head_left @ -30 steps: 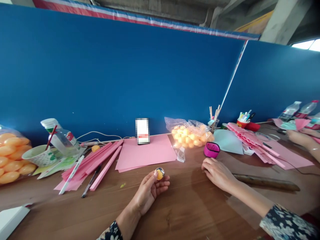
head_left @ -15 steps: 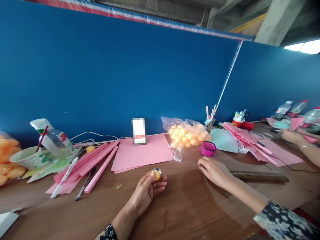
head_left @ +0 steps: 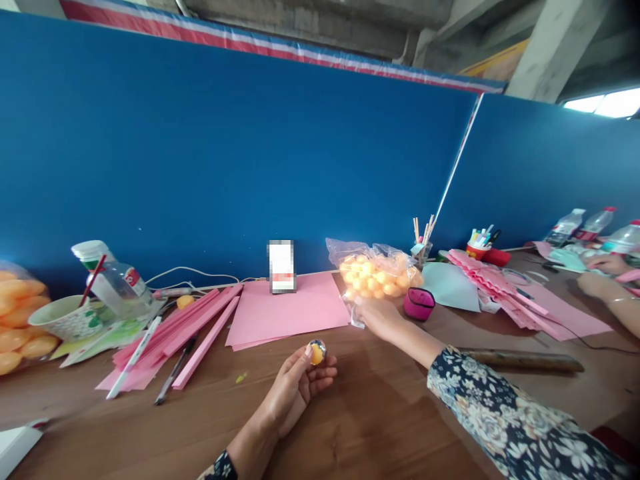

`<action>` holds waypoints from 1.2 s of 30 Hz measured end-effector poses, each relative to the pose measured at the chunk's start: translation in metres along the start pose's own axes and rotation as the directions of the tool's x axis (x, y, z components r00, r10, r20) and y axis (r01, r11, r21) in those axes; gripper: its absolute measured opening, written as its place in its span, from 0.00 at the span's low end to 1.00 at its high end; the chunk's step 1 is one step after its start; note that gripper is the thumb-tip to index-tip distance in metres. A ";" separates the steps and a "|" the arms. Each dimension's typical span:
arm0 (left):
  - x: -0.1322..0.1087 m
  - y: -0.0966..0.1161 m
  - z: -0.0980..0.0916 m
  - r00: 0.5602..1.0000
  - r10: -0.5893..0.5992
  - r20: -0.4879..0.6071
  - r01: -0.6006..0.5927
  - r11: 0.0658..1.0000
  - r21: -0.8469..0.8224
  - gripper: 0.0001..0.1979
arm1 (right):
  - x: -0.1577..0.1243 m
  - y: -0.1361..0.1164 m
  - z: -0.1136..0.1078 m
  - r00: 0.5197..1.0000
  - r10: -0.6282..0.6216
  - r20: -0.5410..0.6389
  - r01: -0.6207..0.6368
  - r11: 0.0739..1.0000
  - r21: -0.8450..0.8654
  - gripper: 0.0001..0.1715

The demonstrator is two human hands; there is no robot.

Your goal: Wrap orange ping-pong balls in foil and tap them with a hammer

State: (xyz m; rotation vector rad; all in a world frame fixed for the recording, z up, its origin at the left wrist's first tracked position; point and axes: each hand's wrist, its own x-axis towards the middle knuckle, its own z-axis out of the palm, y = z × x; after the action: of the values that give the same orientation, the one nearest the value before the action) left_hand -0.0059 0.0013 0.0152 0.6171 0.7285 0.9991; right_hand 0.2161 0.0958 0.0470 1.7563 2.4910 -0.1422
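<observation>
My left hand [head_left: 300, 383] is raised over the table, holding a small orange ball [head_left: 317, 354] between thumb and fingers. Part of the ball has a shiny silver covering. My right hand [head_left: 375, 317] reaches across to a small clear plastic bottle [head_left: 357, 324] beside the pink paper sheets [head_left: 290, 310]. Its fingers close around the bottle's upper part and hide most of it. Just behind that hand lies a clear bag of orange balls [head_left: 380, 275], and a magenta pouch-like item [head_left: 419, 303] stands to its right.
On the left are pink paper strips [head_left: 200, 327], a white pen [head_left: 134, 357], a black pen [head_left: 175, 370], a patterned cup [head_left: 67, 317] and a plastic bottle [head_left: 123, 287]. A wooden stick [head_left: 525, 361] lies right. Another person's hand [head_left: 600, 287] works at far right.
My right hand has moved left and away from me, from near the magenta item to the small clear bottle. My left hand still holds the ball in much the same place.
</observation>
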 end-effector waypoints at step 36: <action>0.001 -0.002 -0.003 0.999 0.012 0.036 -0.011 1.000 -0.008 0.13 | -0.002 -0.006 -0.004 0.998 -0.006 -0.062 -0.001 0.994 -0.107 0.13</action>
State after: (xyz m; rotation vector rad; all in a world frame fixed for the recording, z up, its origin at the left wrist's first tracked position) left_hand -0.0071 0.0017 0.0112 0.6318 0.6900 0.9986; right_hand 0.2108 0.0925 0.0511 1.7415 2.4919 0.0466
